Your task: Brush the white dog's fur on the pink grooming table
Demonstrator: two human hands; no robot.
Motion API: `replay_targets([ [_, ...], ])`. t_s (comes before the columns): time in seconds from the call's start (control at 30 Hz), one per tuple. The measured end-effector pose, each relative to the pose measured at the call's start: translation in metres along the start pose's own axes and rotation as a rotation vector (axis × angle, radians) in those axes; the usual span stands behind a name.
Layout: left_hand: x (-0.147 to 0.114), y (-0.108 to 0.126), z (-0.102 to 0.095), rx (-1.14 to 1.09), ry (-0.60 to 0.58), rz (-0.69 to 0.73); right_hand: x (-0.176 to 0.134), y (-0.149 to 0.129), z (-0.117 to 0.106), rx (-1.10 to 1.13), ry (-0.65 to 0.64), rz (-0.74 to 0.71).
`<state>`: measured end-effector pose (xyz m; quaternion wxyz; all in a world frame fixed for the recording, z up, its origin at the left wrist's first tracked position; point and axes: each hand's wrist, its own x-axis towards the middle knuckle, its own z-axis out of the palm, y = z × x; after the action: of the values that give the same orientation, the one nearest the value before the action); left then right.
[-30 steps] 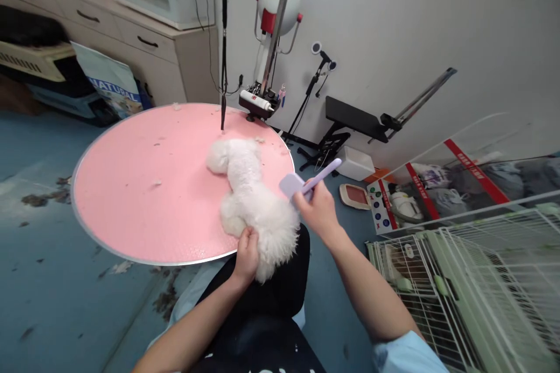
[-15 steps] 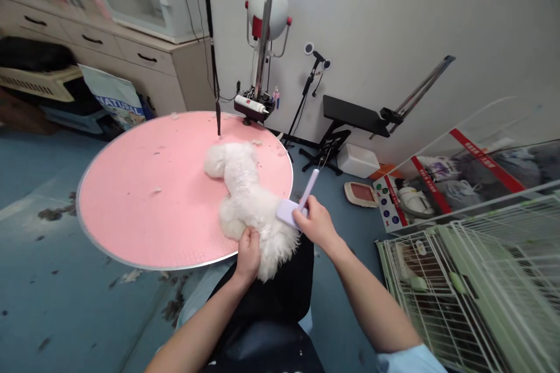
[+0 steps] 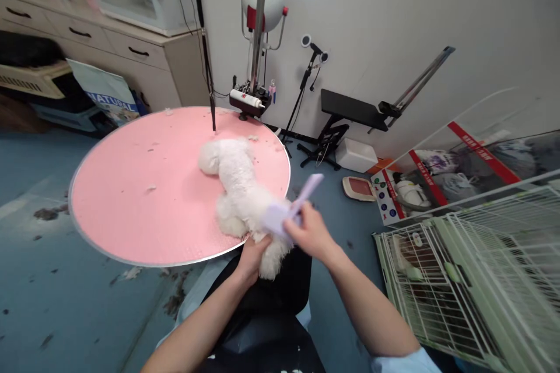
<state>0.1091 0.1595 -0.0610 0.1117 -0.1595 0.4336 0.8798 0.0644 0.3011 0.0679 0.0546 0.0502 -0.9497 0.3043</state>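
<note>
A fluffy white dog (image 3: 238, 178) is on the round pink grooming table (image 3: 131, 186), its rear at the near edge and its head away from me. My left hand (image 3: 254, 256) is closed on the dog's hindquarters, thumb on top; the other fingers are mostly hidden. In my right hand (image 3: 308, 230) is a lilac slicker brush (image 3: 276, 218), held with its handle pointing up and to the right. The brush head, blurred by motion, is over the fur of the dog's rump, just above my left hand; I cannot tell whether its pins touch.
A metal pole and a black strap (image 3: 210, 93) rise at the table's far side, by a tool tray (image 3: 247, 106). A white round lamp-like dryer (image 3: 262, 0) hangs behind. Wire cages (image 3: 433, 291) stand at right. Hair tufts (image 3: 48, 214) lie on the floor.
The brush has moved left and slightly down across the dog's rump. My left hand has changed its grip, its thumb now stretched across the fur. The whole view has shifted slightly.
</note>
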Motion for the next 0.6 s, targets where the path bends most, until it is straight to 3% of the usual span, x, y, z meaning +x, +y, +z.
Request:
replay_targets([
  [0.03, -0.001, 0.001, 0.001, 0.016, -0.011, 0.017, 0.003, -0.006, 0.003, -0.025, -0.098, -0.040],
  [0.07, -0.002, 0.003, 0.003, 0.037, -0.005, 0.038, 0.007, -0.011, 0.005, -0.068, -0.110, -0.043],
  [0.17, -0.005, 0.008, 0.004, 0.088, 0.037, 0.070, 0.019, -0.024, 0.006, -0.142, 0.189, 0.026],
  [0.2, -0.006, 0.010, 0.004, 0.097, 0.038, 0.071, 0.022, -0.028, 0.006, -0.129, 0.190, -0.012],
  [0.3, -0.009, 0.014, 0.003, 0.131, 0.026, 0.082, 0.033, -0.038, 0.004, -0.147, -0.174, -0.202],
  [0.33, -0.010, 0.015, 0.003, 0.152, 0.025, 0.094, 0.037, -0.041, 0.003, -0.192, -0.221, -0.210],
  [0.37, -0.011, 0.017, 0.003, 0.178, 0.022, 0.107, 0.042, -0.043, 0.003, -0.239, -0.165, -0.183],
  [0.43, -0.012, 0.019, 0.002, 0.228, 0.023, 0.121, 0.051, -0.047, 0.003, -0.287, 0.075, -0.115],
  [0.47, -0.013, 0.020, 0.001, 0.249, 0.025, 0.122, 0.054, -0.048, 0.004, -0.272, 0.104, -0.136],
  [0.5, -0.012, 0.021, 0.001, 0.265, 0.025, 0.128, 0.056, -0.050, 0.005, -0.244, 0.032, -0.195],
  [0.57, -0.011, 0.022, -0.001, 0.285, 0.009, 0.149, 0.060, -0.052, 0.009, -0.212, -0.277, -0.310],
  [0.6, -0.010, 0.022, -0.003, 0.300, 0.001, 0.164, 0.062, -0.053, 0.011, -0.221, -0.368, -0.316],
])
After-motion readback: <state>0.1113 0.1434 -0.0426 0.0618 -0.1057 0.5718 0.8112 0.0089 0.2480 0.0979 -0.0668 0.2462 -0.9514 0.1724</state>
